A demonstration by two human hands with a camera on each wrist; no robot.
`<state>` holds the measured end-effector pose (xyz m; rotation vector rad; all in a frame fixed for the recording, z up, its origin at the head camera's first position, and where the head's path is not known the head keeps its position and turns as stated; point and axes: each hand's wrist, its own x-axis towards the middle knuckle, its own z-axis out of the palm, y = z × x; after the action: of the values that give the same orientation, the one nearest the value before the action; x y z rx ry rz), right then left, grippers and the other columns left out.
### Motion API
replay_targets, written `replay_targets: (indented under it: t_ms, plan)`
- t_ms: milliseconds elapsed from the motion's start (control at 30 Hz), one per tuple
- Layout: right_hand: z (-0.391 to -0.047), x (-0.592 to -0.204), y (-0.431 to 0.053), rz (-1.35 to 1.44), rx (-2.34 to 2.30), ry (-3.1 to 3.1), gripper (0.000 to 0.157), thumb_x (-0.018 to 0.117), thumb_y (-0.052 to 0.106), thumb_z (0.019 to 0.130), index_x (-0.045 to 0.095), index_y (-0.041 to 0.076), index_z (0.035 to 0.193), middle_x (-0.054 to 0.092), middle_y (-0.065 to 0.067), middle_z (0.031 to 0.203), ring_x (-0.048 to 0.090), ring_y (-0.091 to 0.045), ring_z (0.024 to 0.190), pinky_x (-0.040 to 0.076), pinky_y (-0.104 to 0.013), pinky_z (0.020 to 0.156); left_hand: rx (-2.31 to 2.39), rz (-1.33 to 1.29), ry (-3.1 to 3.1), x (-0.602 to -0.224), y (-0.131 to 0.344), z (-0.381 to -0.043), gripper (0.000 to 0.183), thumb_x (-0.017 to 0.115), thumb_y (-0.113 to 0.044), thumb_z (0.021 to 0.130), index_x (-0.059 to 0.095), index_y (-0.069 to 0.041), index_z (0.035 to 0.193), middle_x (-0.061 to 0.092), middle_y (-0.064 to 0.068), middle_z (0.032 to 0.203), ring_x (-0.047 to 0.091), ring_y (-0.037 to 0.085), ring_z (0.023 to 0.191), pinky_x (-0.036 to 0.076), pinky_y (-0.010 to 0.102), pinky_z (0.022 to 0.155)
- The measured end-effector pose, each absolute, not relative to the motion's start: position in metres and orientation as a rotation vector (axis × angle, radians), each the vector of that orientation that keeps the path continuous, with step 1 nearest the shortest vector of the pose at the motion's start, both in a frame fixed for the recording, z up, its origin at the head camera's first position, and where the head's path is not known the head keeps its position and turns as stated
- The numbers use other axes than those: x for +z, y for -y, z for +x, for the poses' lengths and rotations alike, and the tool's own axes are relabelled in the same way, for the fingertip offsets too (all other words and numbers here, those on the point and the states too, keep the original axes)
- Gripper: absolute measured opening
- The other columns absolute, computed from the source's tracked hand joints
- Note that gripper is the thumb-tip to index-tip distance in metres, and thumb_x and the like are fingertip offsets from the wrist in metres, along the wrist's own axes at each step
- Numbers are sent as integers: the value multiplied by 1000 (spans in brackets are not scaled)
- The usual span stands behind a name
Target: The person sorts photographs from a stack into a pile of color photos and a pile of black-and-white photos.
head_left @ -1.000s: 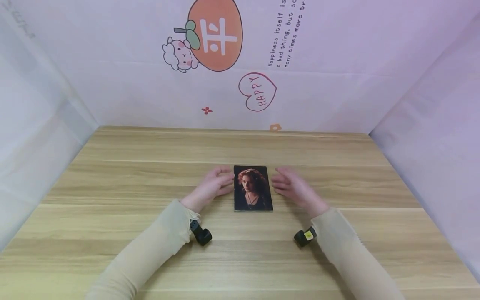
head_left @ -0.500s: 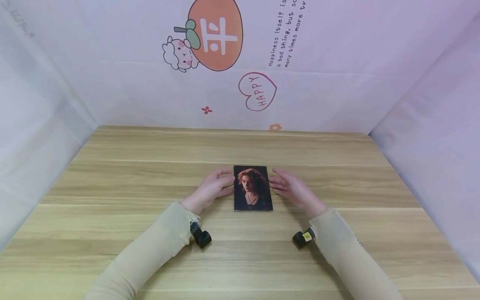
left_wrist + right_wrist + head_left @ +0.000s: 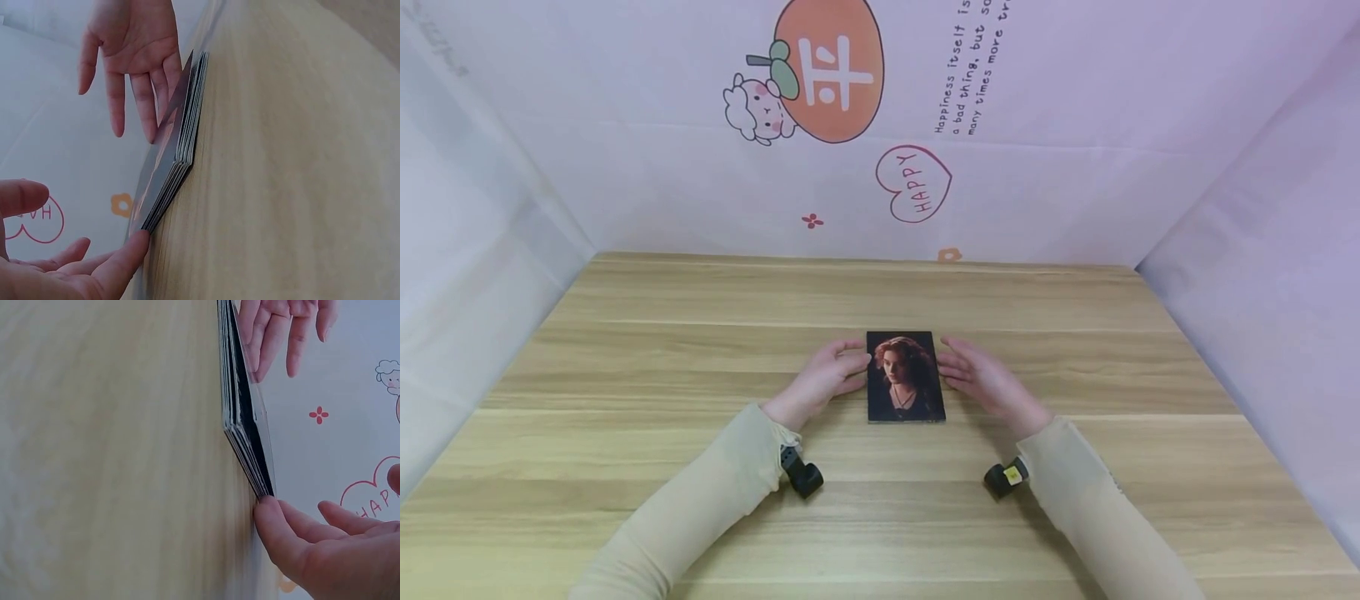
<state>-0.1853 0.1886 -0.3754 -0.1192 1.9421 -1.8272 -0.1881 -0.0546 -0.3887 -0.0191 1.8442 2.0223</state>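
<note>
A stack of photo cards (image 3: 908, 387) lies flat on the wooden table, its top card showing a portrait on a dark ground. Several layers show along the edge of the stack (image 3: 194, 119) in the left wrist view, where the top card stands slightly apart from those below. My left hand (image 3: 826, 375) is at the left side, fingers extended, a fingertip touching the edge. On the opposite side my right hand (image 3: 988, 379) has its fingers loosely extended, with a fingertip at the stack's edge (image 3: 240, 434) in the right wrist view. Neither hand grips the cards.
The wood-grain table (image 3: 700, 292) runs back to a white printed backdrop (image 3: 1060, 200) with a heart, an orange fruit and lettering. White side panels (image 3: 475, 208) stand left and right. A small black wrist camera (image 3: 806, 478) is worn on each arm.
My right hand has moved slightly left, closing the small gap to the stack's right edge. My left hand has shifted only slightly, and the stack lies almost where it was.
</note>
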Motion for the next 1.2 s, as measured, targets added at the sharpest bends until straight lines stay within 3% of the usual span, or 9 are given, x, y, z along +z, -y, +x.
replay_targets:
  t_ms: [233,467,667,1000,1200]
  plan:
    - [-183,-372,-185,-149,-1812,-1992,61,24,31,104,6,-7,148,17,-34,150,22,-46,139,20,-50,117,1978,17,-1912,-386,56,-188,47,48,-6,96,35,9,138,43,28,137,45,36,128,42,43,105]
    - [-182,-367,-180,-71,-1869,-2055,53,33,16,102,16,-7,147,30,-33,145,40,-41,129,41,-43,106,1863,99,-2131,-383,59,-184,49,55,-10,94,40,2,139,46,23,140,50,34,124,47,40,100]
    - [-183,-368,-169,-52,-1831,-2209,50,51,-1,93,36,-7,140,44,-28,139,59,-23,108,55,-36,89,1830,158,-2286,-382,69,-183,50,60,-2,89,44,3,136,50,22,136,53,34,122,48,39,100]
    - [-190,-374,-131,-56,-1855,-2245,45,58,-5,87,49,-8,131,53,-25,132,63,-25,102,58,-31,81,1731,64,-2404,-384,103,-189,45,62,1,86,53,2,130,57,25,127,58,34,114,52,37,93]
    - [-194,-373,-104,0,-1923,-2201,45,60,-8,86,51,-7,129,55,-24,130,65,-16,88,58,-29,78,1691,39,-2440,-383,128,-190,45,60,-3,89,51,2,132,51,22,135,57,34,117,50,38,97]
